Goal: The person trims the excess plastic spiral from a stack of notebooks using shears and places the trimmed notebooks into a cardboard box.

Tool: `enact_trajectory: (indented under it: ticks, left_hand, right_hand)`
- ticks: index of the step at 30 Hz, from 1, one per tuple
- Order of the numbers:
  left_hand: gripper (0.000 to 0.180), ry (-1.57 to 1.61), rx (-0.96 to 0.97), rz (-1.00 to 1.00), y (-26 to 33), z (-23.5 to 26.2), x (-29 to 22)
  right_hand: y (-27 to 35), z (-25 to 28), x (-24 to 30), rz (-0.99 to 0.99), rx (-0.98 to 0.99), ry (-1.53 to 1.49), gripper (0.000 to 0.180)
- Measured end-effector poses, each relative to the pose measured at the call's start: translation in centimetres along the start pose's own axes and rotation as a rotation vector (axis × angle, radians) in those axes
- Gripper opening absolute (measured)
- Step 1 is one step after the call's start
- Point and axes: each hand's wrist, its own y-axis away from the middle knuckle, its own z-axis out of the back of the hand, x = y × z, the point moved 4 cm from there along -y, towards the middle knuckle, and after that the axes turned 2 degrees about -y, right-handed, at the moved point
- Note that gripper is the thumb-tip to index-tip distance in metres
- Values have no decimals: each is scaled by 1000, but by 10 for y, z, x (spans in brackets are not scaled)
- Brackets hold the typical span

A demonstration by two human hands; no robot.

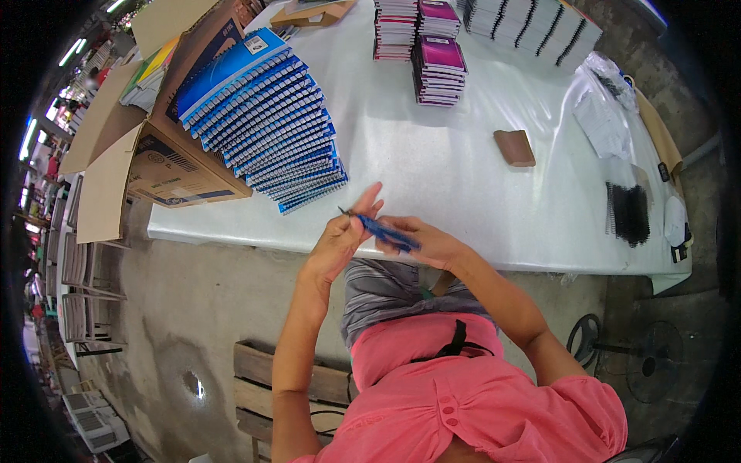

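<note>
A blue-handled tool [388, 232], possibly pliers, is gripped by both the left hand [340, 239] and the right hand [429, 243] at the edge of the white tabletop [432, 177], near fanned blue notebooks [270, 116].

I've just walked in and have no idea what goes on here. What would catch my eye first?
Most likely the long slanted row of blue spiral notebooks, fanned out on the white table at its left end beside an open cardboard box. At the table's near edge, the left hand and the right hand together hold a small blue tool. Stacks of magenta notebooks stand at the far side.
</note>
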Motion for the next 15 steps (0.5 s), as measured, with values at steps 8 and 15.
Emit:
enact_trajectory:
  ticks: [8,15]
  left_hand:
    - [65,-135,-359,143,-13,-9,-2]
    - [46,61,-514,11,0,-8,3]
  right_hand:
    - [3,-2,16,184,-461,544,23]
    - [2,14,6,64,-51,59,42]
